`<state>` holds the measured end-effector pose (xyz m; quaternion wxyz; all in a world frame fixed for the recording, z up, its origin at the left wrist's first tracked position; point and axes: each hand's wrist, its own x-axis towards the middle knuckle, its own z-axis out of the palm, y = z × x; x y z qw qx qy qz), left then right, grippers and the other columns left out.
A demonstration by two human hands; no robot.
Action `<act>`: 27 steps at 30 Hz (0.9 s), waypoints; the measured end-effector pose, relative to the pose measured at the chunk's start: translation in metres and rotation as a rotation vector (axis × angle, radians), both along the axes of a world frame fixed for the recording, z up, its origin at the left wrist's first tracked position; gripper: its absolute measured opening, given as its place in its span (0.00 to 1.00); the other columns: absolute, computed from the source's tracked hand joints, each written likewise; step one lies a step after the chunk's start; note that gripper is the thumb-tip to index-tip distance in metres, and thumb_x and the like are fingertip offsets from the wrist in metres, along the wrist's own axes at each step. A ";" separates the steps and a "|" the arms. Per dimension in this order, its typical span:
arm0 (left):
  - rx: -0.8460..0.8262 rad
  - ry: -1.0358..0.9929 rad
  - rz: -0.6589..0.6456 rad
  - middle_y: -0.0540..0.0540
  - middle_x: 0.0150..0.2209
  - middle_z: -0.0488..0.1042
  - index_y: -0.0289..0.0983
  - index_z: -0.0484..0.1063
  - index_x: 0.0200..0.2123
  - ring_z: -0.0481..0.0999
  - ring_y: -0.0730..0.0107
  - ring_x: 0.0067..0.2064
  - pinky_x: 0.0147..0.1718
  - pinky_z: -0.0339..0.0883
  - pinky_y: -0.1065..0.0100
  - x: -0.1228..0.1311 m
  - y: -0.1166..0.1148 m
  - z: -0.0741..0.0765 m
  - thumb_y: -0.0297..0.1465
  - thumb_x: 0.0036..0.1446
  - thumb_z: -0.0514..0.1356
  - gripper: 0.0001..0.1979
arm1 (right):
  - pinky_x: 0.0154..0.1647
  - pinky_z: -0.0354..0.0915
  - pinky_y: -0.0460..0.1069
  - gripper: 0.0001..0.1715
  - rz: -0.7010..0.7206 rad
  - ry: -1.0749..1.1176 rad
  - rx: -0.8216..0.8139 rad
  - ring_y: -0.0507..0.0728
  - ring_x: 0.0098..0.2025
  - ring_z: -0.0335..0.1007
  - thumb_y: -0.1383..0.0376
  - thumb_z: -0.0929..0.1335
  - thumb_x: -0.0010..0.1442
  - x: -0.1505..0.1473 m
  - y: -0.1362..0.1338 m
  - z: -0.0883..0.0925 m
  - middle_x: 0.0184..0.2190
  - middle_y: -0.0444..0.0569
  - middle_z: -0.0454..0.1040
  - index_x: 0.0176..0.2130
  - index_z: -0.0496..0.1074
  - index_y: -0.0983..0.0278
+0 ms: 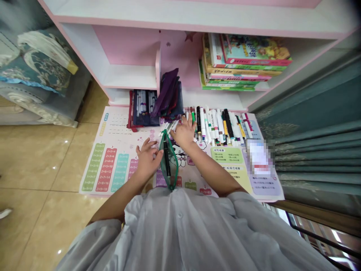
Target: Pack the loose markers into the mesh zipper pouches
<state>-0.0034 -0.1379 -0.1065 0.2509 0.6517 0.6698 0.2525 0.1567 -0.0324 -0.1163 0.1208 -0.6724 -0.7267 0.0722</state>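
One green-edged, see-through pouch (pixel 173 162) with a slim black pen (pixel 166 155) inside lay between the left hand (pixel 149 160) and the right hand (pixel 184 132). The left's fingers were loosely spread, thumb at the pouch's edge. The right's fingers reached a row of white and black plastic markers (pixel 216 125) extending rightward from them; whether they gripped one, I could not tell.

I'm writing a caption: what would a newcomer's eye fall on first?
Probably the row of markers across the back right of the multiplication-table mat. Next, the green-edged pouch beside the left hand, with a black pen visible in it. Above, books lie stacked in the bookcase.
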 end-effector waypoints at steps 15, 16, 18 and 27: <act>-0.002 -0.009 0.001 0.43 0.55 0.75 0.38 0.67 0.20 0.60 0.48 0.68 0.63 0.41 0.31 0.001 0.001 0.000 0.36 0.59 0.57 0.16 | 0.67 0.39 0.76 0.28 -0.012 -0.101 -0.090 0.73 0.74 0.33 0.58 0.69 0.56 0.000 0.004 -0.009 0.69 0.65 0.55 0.52 0.76 0.71; 0.000 -0.005 0.002 0.43 0.55 0.75 0.39 0.67 0.20 0.60 0.48 0.68 0.63 0.41 0.31 0.001 0.001 0.000 0.36 0.59 0.57 0.16 | 0.67 0.39 0.76 0.27 -0.014 -0.092 -0.085 0.73 0.74 0.33 0.58 0.69 0.56 0.001 0.003 -0.007 0.69 0.65 0.55 0.51 0.76 0.71; 0.000 0.001 0.001 0.43 0.55 0.75 0.39 0.68 0.21 0.60 0.48 0.68 0.63 0.41 0.31 0.001 0.001 -0.001 0.36 0.59 0.58 0.15 | 0.67 0.40 0.75 0.25 -0.024 -0.069 -0.063 0.73 0.74 0.34 0.59 0.69 0.55 0.005 -0.003 0.001 0.69 0.64 0.55 0.47 0.78 0.71; -0.008 -0.019 -0.005 0.43 0.56 0.75 0.39 0.67 0.21 0.58 0.47 0.69 0.63 0.40 0.29 0.001 0.000 0.002 0.36 0.59 0.56 0.15 | 0.68 0.46 0.70 0.09 0.130 0.117 0.046 0.73 0.73 0.43 0.63 0.69 0.49 0.016 -0.090 0.057 0.68 0.54 0.59 0.21 0.76 0.63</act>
